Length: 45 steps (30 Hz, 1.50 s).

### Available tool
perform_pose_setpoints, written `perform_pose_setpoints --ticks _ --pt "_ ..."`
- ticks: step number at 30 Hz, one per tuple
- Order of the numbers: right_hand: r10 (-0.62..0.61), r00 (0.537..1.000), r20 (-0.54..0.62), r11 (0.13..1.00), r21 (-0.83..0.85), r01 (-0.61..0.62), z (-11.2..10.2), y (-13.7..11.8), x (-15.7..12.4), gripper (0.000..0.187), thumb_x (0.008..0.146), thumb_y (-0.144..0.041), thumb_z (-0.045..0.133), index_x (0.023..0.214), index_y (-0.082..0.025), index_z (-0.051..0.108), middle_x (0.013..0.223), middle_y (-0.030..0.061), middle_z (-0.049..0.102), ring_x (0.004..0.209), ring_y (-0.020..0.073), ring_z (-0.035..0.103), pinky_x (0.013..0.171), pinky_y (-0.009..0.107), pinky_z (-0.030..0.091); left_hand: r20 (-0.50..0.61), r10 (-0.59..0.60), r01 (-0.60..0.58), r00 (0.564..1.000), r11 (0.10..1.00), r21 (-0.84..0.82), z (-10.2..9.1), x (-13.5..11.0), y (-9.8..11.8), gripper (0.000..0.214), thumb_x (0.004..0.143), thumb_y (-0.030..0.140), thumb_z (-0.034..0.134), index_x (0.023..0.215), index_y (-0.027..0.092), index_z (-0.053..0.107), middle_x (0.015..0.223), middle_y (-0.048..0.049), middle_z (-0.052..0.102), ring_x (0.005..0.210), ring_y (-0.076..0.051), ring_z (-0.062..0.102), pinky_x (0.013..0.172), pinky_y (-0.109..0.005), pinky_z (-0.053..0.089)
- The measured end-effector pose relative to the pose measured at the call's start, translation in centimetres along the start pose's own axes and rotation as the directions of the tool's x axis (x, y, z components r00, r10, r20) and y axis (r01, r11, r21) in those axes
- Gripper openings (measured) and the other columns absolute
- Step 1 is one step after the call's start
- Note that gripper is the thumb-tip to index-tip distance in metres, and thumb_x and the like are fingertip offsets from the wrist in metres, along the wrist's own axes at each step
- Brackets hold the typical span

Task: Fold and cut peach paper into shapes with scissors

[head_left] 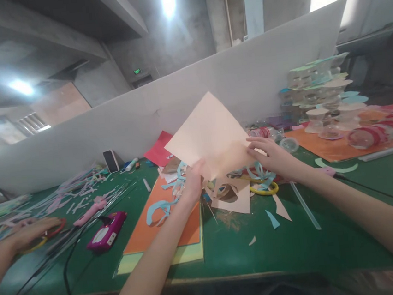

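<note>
A pale peach paper sheet [209, 134] is held up above the green table [296, 244], tilted like a diamond. My left hand [192, 182] pinches its lower left edge from below. My right hand [274, 156] grips its lower right corner, fingers closed on the paper. Under the sheet lie a cut peach paper scrap [234, 199], light blue paper strips [165, 206] and a yellow ring [266, 189].
Orange paper sheets [155, 225] lie left of centre, a magenta glue gun [107, 230] with black cord beside them. Another person's hand [27, 233] rests at far left. Stacked clear cups [319, 94] on an orange sheet [321, 147] stand at right. A white partition [145, 120] and a phone [110, 161] stand behind.
</note>
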State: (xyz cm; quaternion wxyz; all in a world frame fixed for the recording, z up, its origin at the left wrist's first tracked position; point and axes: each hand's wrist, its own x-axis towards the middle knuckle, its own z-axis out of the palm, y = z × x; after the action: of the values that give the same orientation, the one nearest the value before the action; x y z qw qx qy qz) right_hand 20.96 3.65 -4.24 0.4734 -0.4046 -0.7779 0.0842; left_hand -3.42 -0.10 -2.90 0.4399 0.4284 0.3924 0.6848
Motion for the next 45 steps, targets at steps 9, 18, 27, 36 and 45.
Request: perform_pose_setpoints --ticks 9,18,27,36,45 --pt "-0.15 0.942 -0.301 0.989 -0.031 0.147 -1.2 -2.5 -0.3 0.025 0.1 -0.035 0.041 0.096 -0.027 0.065 0.114 0.0075 0.072 0.116 0.0283 0.06 0.112 0.056 0.036 0.142 -0.225 0.218 0.964 0.974 0.064 0.9 -1.5 0.5 0.029 0.07 0.01 0.059 0.097 0.018 0.063 0.106 -0.0101 0.076 0.106 -0.027 0.071 0.097 -0.044 0.055" --pt "-0.255 0.928 -0.272 0.964 -0.15 0.221 -1.2 -2.8 -0.7 0.026 0.1 -0.031 0.042 0.093 -0.028 0.066 0.107 0.0059 0.073 0.114 0.0274 0.06 0.116 0.059 0.028 0.074 -0.421 0.421 0.904 0.907 0.014 1.0 -1.5 0.7 0.051 0.056 -0.002 0.049 0.103 0.011 0.064 0.106 -0.0162 0.076 0.097 -0.03 0.075 0.103 -0.049 0.054" --pt "0.046 0.98 -0.193 0.999 -0.005 -0.048 -0.7 0.0 0.3 0.027 0.088 -0.04 0.051 0.082 -0.023 0.071 0.111 0.01 0.073 0.114 0.0325 0.062 0.105 0.054 0.043 0.048 -0.202 0.201 0.978 0.979 0.023 0.8 -0.9 0.8 0.04 0.057 0.01 0.059 0.096 0.014 0.067 0.096 -0.0082 0.077 0.09 -0.026 0.074 0.086 -0.045 0.062" --pt "0.146 0.983 -0.109 0.987 0.088 -0.137 -0.5 1.0 0.5 0.032 0.089 -0.045 0.05 0.086 -0.021 0.071 0.105 0.0099 0.071 0.099 0.0284 0.065 0.092 0.045 0.049 0.092 -0.134 0.132 0.987 0.991 0.027 0.7 -0.7 0.8 0.028 0.058 0.019 0.065 0.085 0.014 0.068 0.094 -0.0099 0.077 0.102 -0.029 0.071 0.084 -0.039 0.06" --pt "0.22 0.958 -0.182 0.975 0.069 -0.211 -1.2 -0.4 -0.1 0.032 0.093 -0.047 0.051 0.095 -0.024 0.072 0.096 0.007 0.073 0.089 0.0263 0.065 0.078 0.038 0.05 0.025 -0.129 0.131 0.991 0.981 -0.144 0.9 -0.7 1.3 0.02 0.062 0.023 0.072 0.081 0.016 0.066 0.097 -0.0055 0.076 0.103 -0.024 0.069 0.089 -0.037 0.057"
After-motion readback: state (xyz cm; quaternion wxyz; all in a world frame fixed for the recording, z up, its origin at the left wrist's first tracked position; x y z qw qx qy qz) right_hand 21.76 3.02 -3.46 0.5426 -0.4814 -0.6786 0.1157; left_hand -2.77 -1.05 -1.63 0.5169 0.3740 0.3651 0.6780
